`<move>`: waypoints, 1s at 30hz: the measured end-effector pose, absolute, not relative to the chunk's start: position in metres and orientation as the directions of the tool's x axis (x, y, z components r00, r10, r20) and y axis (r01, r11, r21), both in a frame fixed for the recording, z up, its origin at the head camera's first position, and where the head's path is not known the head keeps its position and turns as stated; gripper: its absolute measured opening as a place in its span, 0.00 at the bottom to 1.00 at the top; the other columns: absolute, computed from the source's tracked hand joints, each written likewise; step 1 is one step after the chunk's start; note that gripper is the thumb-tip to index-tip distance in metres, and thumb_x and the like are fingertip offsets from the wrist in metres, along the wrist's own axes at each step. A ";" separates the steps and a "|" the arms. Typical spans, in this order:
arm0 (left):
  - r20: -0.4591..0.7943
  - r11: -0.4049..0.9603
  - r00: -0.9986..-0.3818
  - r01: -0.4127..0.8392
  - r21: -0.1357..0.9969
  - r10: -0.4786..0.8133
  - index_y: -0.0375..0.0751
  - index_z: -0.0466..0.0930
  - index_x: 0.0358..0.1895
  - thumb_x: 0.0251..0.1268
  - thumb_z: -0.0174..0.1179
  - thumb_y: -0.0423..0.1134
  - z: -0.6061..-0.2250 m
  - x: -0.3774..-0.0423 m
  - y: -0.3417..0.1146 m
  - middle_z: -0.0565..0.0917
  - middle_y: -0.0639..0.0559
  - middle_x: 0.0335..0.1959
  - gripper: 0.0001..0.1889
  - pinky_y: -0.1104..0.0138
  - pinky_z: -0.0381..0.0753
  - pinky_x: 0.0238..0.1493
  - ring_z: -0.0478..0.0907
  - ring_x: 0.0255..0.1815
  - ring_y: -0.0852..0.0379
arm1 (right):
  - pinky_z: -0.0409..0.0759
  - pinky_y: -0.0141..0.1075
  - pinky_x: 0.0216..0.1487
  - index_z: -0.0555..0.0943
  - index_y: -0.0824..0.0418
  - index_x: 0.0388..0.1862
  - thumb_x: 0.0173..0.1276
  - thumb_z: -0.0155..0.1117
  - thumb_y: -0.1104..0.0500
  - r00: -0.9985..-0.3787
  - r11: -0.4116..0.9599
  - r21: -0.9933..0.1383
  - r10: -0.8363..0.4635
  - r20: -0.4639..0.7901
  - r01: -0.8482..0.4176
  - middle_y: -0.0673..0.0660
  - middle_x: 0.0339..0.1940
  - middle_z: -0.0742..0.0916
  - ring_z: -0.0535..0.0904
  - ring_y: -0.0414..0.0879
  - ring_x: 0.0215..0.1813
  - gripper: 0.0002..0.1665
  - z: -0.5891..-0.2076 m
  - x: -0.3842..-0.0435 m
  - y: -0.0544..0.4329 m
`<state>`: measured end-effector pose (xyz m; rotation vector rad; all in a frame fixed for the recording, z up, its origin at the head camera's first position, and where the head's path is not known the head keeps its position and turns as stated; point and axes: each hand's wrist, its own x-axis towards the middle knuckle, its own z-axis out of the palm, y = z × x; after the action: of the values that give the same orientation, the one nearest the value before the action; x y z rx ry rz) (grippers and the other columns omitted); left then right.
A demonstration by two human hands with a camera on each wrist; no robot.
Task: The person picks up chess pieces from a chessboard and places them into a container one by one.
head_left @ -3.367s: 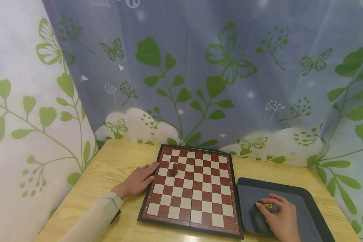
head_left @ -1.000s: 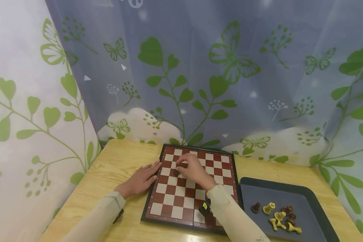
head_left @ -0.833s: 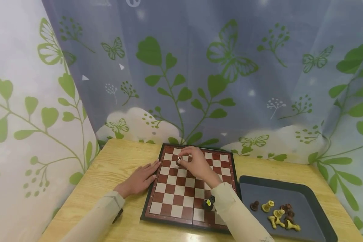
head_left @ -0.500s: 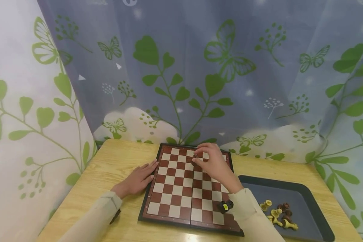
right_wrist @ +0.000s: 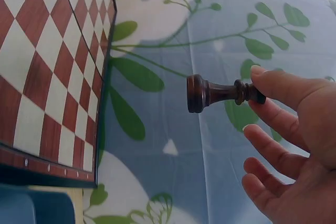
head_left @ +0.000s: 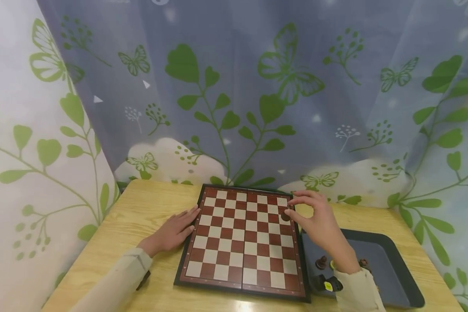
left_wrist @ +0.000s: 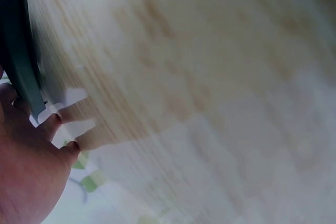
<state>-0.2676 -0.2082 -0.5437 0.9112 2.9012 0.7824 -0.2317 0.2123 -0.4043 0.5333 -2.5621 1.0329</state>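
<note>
My right hand (head_left: 317,219) pinches a dark brown chess piece (right_wrist: 218,94) by its top, between thumb and index finger. The other fingers are spread and loosely bent. In the head view the piece hangs over the far right part of the red-and-white chessboard (head_left: 234,242); the fingertips hide its head. My left hand (head_left: 171,232) lies flat with straight fingers along the board's left edge. In the left wrist view that hand (left_wrist: 31,166) touches the board's dark side (left_wrist: 21,51).
A dark tray (head_left: 399,268) stands right of the board. Inside it a dark pawn (head_left: 321,262) shows, while my right wrist and sleeve cover most of the other pieces. The wooden table (head_left: 156,199) ends at a leaf-patterned curtain (head_left: 238,86).
The dark chess piece stood on the board's left half; my right hand came over from the tray, took hold of it and carried it rightward. My left hand has stayed at the board's edge.
</note>
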 end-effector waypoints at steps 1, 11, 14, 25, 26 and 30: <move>0.138 0.707 -0.833 0.532 0.466 0.536 0.36 0.53 0.81 0.84 0.44 0.43 -0.542 -0.267 -0.208 0.56 0.39 0.82 0.30 0.27 0.54 0.69 0.58 0.77 0.27 | 0.64 0.66 0.66 0.88 0.61 0.41 0.61 0.77 0.65 -0.878 0.665 -0.596 -0.204 0.433 -0.449 0.66 0.58 0.83 0.73 0.65 0.64 0.09 -0.405 -0.229 0.215; 0.152 0.700 -0.825 0.547 0.458 0.545 0.32 0.55 0.80 0.83 0.45 0.41 -0.533 -0.262 -0.206 0.58 0.35 0.80 0.29 0.26 0.56 0.67 0.60 0.75 0.25 | 0.71 0.64 0.60 0.89 0.62 0.40 0.59 0.78 0.65 -0.874 0.658 -0.623 -0.114 0.473 -0.423 0.65 0.55 0.84 0.75 0.63 0.61 0.10 -0.418 -0.216 0.239; 0.170 0.693 -0.818 0.560 0.455 0.550 0.32 0.57 0.79 0.83 0.46 0.41 -0.533 -0.262 -0.206 0.59 0.33 0.79 0.29 0.25 0.57 0.66 0.61 0.74 0.24 | 0.69 0.66 0.62 0.89 0.61 0.41 0.60 0.78 0.63 -0.890 0.655 -0.646 -0.092 0.448 -0.392 0.65 0.58 0.83 0.73 0.64 0.64 0.10 -0.424 -0.213 0.247; 0.162 0.706 -0.831 0.541 0.457 0.532 0.33 0.55 0.80 0.83 0.45 0.40 -0.533 -0.261 -0.206 0.58 0.35 0.80 0.29 0.26 0.56 0.68 0.60 0.75 0.25 | 0.68 0.67 0.59 0.89 0.61 0.39 0.58 0.79 0.64 -0.886 0.665 -0.645 -0.055 0.460 -0.376 0.66 0.57 0.84 0.73 0.67 0.63 0.10 -0.435 -0.206 0.281; 0.166 0.706 -0.831 0.542 0.456 0.531 0.33 0.55 0.80 0.83 0.45 0.40 -0.533 -0.261 -0.206 0.58 0.35 0.80 0.29 0.26 0.56 0.68 0.60 0.75 0.25 | 0.67 0.67 0.59 0.89 0.61 0.39 0.59 0.79 0.64 -0.887 0.671 -0.642 -0.050 0.460 -0.371 0.66 0.57 0.84 0.73 0.67 0.63 0.10 -0.435 -0.206 0.286; 0.166 0.697 -0.827 0.546 0.465 0.537 0.32 0.56 0.79 0.83 0.45 0.40 -0.534 -0.261 -0.204 0.58 0.34 0.80 0.29 0.26 0.57 0.67 0.60 0.75 0.25 | 0.68 0.67 0.57 0.89 0.62 0.39 0.59 0.79 0.64 -0.889 0.706 -0.622 -0.023 0.458 -0.339 0.68 0.56 0.84 0.74 0.67 0.61 0.10 -0.438 -0.203 0.303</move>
<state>-0.2613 -0.2037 -0.5345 0.9284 2.9098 0.8054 -0.2034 0.3035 -0.4384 0.2793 -2.4943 1.0263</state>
